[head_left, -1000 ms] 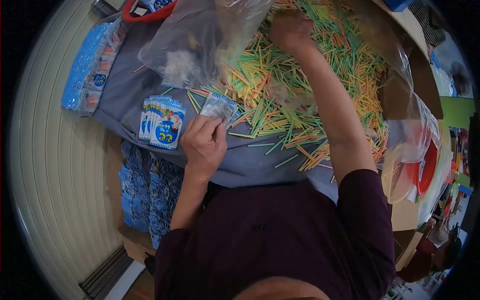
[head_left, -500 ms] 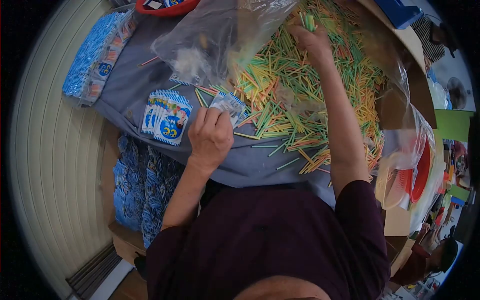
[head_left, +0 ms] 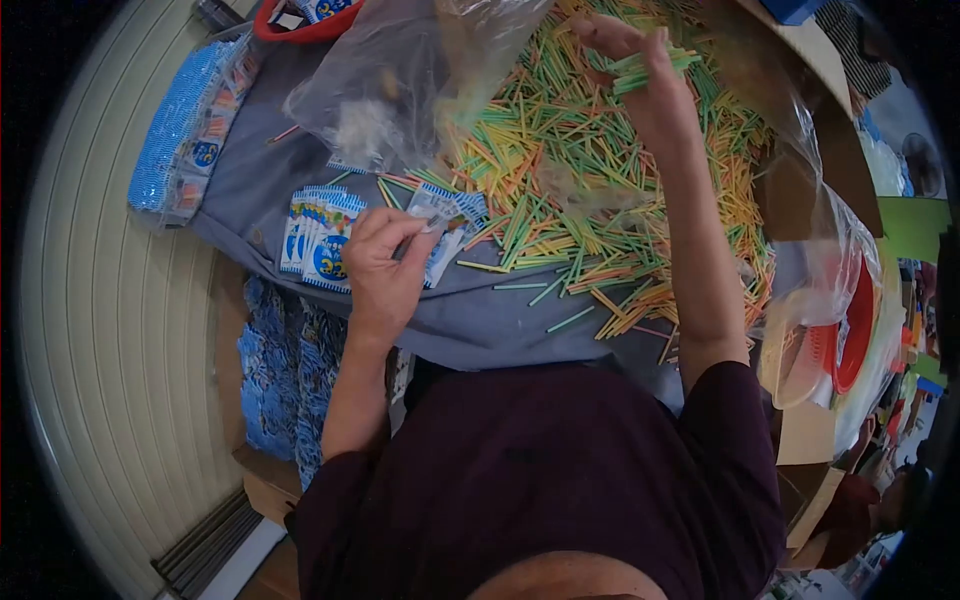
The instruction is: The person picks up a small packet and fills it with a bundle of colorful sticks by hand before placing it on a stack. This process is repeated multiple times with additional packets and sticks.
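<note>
Head view is showing the right hand (head_left: 650, 85) pinching a small bundle of green sticks (head_left: 650, 65) above the stick pile (head_left: 600, 200), their long axis running crosswise toward the bench's far right corner. The left hand (head_left: 380, 265), nearer the front edge, is gripping a small packet (head_left: 437, 207) in closed fingers, so the bundle is lying up and to the right of that packet.

Much stayed out of sight at the bench

The red basket (head_left: 290, 22) was cut off at the far edge, its print unreadable. A clear plastic bag (head_left: 400, 80) veiled the sticks (head_left: 560, 190) beneath it. The left hand (head_left: 380, 265) covered most of its small packet (head_left: 440, 215), whose label was too small to read.
</note>
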Available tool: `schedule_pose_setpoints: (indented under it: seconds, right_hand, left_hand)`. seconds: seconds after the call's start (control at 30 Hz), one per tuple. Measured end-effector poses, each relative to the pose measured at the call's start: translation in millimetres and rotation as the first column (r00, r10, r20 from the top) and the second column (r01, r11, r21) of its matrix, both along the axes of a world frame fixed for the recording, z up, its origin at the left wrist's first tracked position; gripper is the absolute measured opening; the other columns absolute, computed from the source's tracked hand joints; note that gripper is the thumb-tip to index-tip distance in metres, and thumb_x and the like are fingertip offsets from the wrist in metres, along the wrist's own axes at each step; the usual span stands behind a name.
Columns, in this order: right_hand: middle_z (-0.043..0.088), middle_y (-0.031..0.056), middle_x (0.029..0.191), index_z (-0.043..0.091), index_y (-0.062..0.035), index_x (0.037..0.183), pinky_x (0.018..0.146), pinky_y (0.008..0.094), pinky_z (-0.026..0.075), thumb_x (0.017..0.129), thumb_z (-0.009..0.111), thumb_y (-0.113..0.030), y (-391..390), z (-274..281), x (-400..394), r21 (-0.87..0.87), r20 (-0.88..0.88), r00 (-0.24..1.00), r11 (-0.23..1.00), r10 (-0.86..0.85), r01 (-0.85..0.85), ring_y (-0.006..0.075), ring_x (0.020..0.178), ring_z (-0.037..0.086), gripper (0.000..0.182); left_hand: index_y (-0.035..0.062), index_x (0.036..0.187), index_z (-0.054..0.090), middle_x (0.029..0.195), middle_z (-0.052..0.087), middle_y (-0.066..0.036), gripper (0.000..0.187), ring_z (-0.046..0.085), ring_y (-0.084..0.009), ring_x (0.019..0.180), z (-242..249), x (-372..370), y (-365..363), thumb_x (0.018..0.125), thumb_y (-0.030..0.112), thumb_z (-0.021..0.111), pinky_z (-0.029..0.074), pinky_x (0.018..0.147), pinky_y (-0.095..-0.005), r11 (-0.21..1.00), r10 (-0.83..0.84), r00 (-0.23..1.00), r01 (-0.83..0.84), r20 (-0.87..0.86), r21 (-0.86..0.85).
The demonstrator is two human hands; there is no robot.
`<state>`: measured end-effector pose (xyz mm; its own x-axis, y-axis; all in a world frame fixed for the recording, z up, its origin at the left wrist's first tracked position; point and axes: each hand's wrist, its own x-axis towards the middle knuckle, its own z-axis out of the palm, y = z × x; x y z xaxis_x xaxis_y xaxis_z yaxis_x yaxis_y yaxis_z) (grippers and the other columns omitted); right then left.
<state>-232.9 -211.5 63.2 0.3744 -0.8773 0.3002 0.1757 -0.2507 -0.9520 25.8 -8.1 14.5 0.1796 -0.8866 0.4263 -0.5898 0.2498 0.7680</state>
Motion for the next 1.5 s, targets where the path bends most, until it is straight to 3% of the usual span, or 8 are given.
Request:
schedule_pose_setpoints:
  seconds: [0.17, 0.43, 0.6, 0.8, 1.1, 1.3, 1.4, 1.5]
  right_hand:
    - [0.055, 0.0149, 0.137, 0.054, -0.0046, 0.133, 0.098, 0.0431, 0.041, 0.1, 0.023, -0.062, 39.6, 16.6, 1.1, -0.012, 0.207, 0.969, 0.991, 0.136, -0.137, 0.0247, 0.129, 0.049, 0.073]
    - [0.062, 0.0157, 0.127, 0.059, 0.0018, 0.127, 0.103, 0.0396, 0.038, 0.092, 0.021, -0.075, 66.3, 26.2, 7.4, -0.175, -0.151, 0.984, 0.977, 0.098, -0.125, 0.0223, 0.121, 0.054, 0.093]
    - [0.062, 0.0163, 0.125, 0.06, 0.0012, 0.125, 0.103, 0.0402, 0.037, 0.094, 0.02, -0.073, 64.9, 20.4, 0.2, -0.112, -0.102, 0.985, 0.982, 0.138, -0.149, 0.0236, 0.121, 0.054, 0.09]
    - [0.059, 0.0172, 0.129, 0.061, -0.0009, 0.124, 0.104, 0.0417, 0.037, 0.095, 0.02, -0.071, 56.5, 23.8, -5.9, -0.159, 0.084, 0.972, 0.966, 0.218, -0.203, 0.0267, 0.122, 0.053, 0.086]
    - [0.057, 0.0147, 0.129, 0.063, -0.001, 0.122, 0.101, 0.0388, 0.04, 0.098, 0.031, -0.065, 58.2, 18.3, 0.3, -0.136, -0.362, 0.897, 0.937, 0.255, -0.321, 0.025, 0.121, 0.052, 0.076]
    - [0.058, 0.0142, 0.127, 0.053, 0.0, 0.134, 0.096, 0.0349, 0.043, 0.088, 0.049, -0.07, 61.0, 36.9, 7.1, -0.164, -0.116, 0.979, 0.969, 0.168, -0.186, 0.021, 0.115, 0.054, 0.085]
    - [0.06, 0.011, 0.123, 0.052, -0.0052, 0.137, 0.098, 0.0346, 0.042, 0.095, 0.05, -0.043, 67.9, 30.7, 12.9, -0.174, -0.049, 0.988, 0.973, 0.146, -0.153, 0.02, 0.115, 0.055, 0.057]
    - [0.061, 0.0107, 0.122, 0.053, -0.0045, 0.136, 0.1, 0.0344, 0.041, 0.099, 0.047, -0.045, 91.2, 15.0, 27.7, -0.102, -0.184, 0.961, 0.969, 0.206, -0.227, 0.0193, 0.115, 0.055, 0.055]
  left_hand:
    - [-0.0026, 0.086, 0.071, 0.077, 0.064, -0.005, 0.011, 0.059, -0.0122, 0.071, 22.1, -40.7, -36.4, 0.076, -0.004, 0.075, 0.044, 0.062, -0.0253, 0.987, -0.154, 0.948, 0.158, -0.279, -0.008]
    - [-0.0016, 0.1, 0.072, 0.087, 0.067, -0.003, 0.016, 0.06, -0.007, 0.077, 20.7, -83.4, -67.9, 0.084, -0.001, 0.072, 0.047, 0.068, -0.0205, 0.925, -0.37, 0.723, 0.343, -0.583, -0.162]
    - [0.0, 0.106, 0.071, 0.096, 0.072, -0.005, 0.02, 0.065, -0.0078, 0.083, 25.4, -83.3, -66.0, 0.087, 0.005, 0.071, 0.055, 0.07, -0.0237, 0.895, -0.269, 0.666, 0.439, -0.696, 0.074]
    - [0.0008, 0.109, 0.071, 0.098, 0.072, -0.005, 0.022, 0.066, -0.0087, 0.083, 18.7, -81.7, -67.2, 0.088, 0.007, 0.071, 0.057, 0.073, -0.0242, 0.866, -0.315, 0.602, 0.499, -0.734, 0.038]
    - [-0.0034, 0.107, 0.07, 0.087, 0.07, -0.004, 0.021, 0.062, -0.0069, 0.075, 13.3, -87.3, -74.1, 0.087, 0.004, 0.071, 0.052, 0.067, -0.0221, 0.853, -0.367, 0.549, 0.52, -0.751, -0.037]
    - [0.0003, 0.112, 0.068, 0.102, 0.071, -0.008, 0.025, 0.067, -0.0144, 0.088, 9.2, -86.3, -79.4, 0.087, 0.003, 0.07, 0.056, 0.079, -0.0277, 0.824, -0.29, 0.359, 0.565, -0.887, -0.041]
    - [-0.0021, 0.112, 0.068, 0.092, 0.069, -0.003, 0.028, 0.062, -0.0073, 0.082, 14.4, -90.7, -72.8, 0.084, 0.0, 0.073, 0.051, 0.071, -0.022, 0.828, -0.302, 0.301, 0.554, -0.904, -0.092]
    - [-0.0017, 0.11, 0.067, 0.089, 0.067, -0.001, 0.027, 0.061, -0.0071, 0.082, 16.2, -87.0, -55.0, 0.084, -0.004, 0.071, 0.051, 0.07, -0.0226, 0.843, -0.399, 0.542, 0.534, -0.739, -0.064]
